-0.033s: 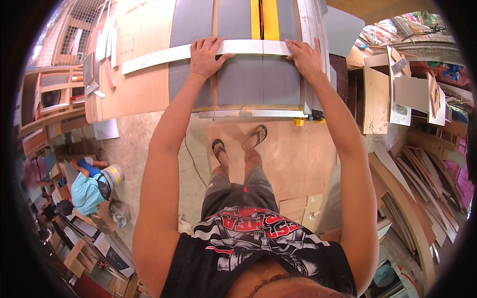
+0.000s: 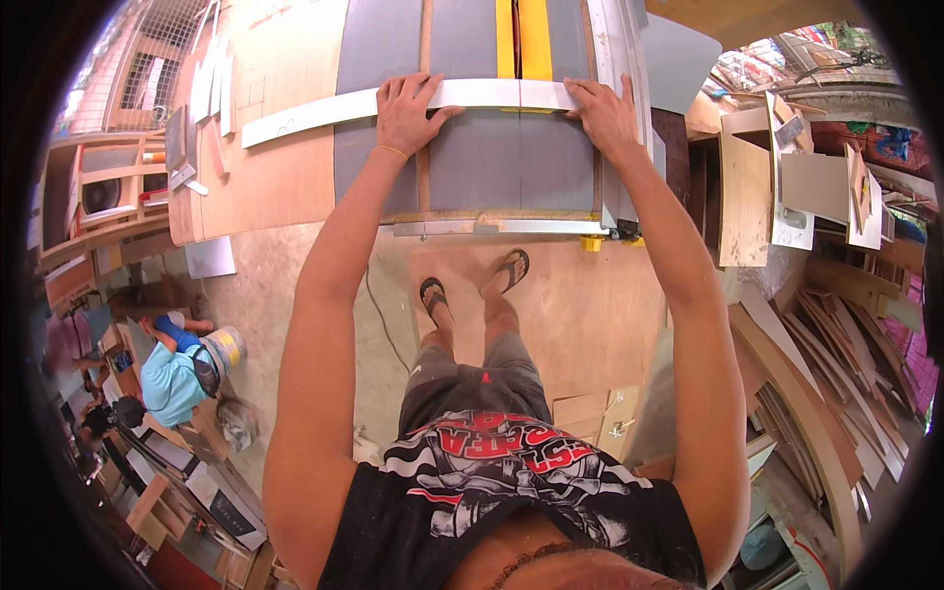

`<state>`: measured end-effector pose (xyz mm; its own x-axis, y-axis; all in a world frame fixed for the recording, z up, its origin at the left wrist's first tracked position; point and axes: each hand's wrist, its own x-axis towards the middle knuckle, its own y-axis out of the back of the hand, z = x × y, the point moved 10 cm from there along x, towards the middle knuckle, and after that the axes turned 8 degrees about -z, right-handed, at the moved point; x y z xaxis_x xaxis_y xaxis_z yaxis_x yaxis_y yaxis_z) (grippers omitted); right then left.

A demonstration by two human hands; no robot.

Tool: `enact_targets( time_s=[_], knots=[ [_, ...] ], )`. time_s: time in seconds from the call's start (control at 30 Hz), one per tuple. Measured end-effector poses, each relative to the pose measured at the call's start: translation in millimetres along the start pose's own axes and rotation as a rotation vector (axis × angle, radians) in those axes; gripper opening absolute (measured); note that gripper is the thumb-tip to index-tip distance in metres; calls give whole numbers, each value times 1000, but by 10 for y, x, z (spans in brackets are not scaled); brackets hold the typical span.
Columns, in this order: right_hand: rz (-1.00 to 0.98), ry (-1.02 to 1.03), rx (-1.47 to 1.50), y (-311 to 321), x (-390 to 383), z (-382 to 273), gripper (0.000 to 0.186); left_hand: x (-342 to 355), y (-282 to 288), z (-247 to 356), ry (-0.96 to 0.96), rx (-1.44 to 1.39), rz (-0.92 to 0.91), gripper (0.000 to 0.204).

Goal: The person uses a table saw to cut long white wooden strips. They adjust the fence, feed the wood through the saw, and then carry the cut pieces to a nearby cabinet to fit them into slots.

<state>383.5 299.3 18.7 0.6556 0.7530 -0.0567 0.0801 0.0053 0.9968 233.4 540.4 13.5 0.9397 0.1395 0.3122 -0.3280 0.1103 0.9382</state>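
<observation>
A long narrow white strip of board (image 2: 482, 93) lies crosswise on the dark grey top of a table saw (image 2: 511, 162). My left hand (image 2: 405, 113) grips it left of the middle, fingers over the top and thumb at the near edge. At the strip's right end, my right hand (image 2: 605, 116) holds it in much the same way. Between my hands, a thin line crosses the strip, close to the dark slot in the yellow insert (image 2: 536, 44). The strip's left part reaches over a plywood side table (image 2: 261, 187).
Along the saw's right side runs a pale metal rail (image 2: 615, 69). Offcuts (image 2: 211, 88) lie on the plywood at far left. Stacked boards (image 2: 826, 364) lean at right. At left, a person in a light blue shirt (image 2: 177, 379) sits by a bucket (image 2: 228, 346). A cable (image 2: 385, 320) crosses the floor.
</observation>
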Motion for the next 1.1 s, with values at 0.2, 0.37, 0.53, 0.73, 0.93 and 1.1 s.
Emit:
enact_targets(
  time_s=[0.2, 0.37, 0.53, 0.73, 0.93, 1.1],
  knots=[
    [-34, -34, -36, -24, 118, 30, 45, 93, -53, -69, 5, -17, 8, 60],
    [-49, -49, -52, -37, 199, 59, 47, 162, -73, -94, -2, 9, 12, 60],
    [-59, -58, -40, -37, 256, 88, 48, 232, -90, -128, 1, 8, 4, 60],
    [-82, -70, -35, -11, 288, 93, 49, 272, -115, -152, 4, 5, 2, 58],
    [-62, -71, -32, -16, 311, 113, 49, 321, -158, -167, 25, 23, -61, 60],
    [-49, -65, -24, -21, 328, 118, 49, 352, -170, -175, 23, 35, -64, 60]
  ],
)
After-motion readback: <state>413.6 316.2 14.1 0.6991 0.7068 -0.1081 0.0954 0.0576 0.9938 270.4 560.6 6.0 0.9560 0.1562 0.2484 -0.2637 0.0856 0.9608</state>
